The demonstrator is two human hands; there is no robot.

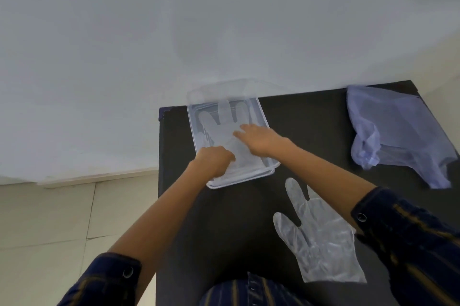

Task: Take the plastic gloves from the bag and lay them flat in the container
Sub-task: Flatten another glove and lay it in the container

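Observation:
A clear plastic container (258, 116) sits at the far left of the black table. A clear plastic glove (219, 126) lies spread inside it, fingers pointing away from me. My left hand (215, 161) rests on the glove's cuff end at the container's near side, fingers curled down. Spread fingers of my right hand (258, 140) press flat on the glove's palm area. A second clear glove (321, 238) lies flat on the table near me, to the right. The pale blue plastic bag (395, 131) lies crumpled at the far right.
The black table (311, 131) stands against a white wall, with its left edge just beyond the container. Beige floor tiles (62, 218) show to the left. My dark striped sleeves frame the bottom of the view.

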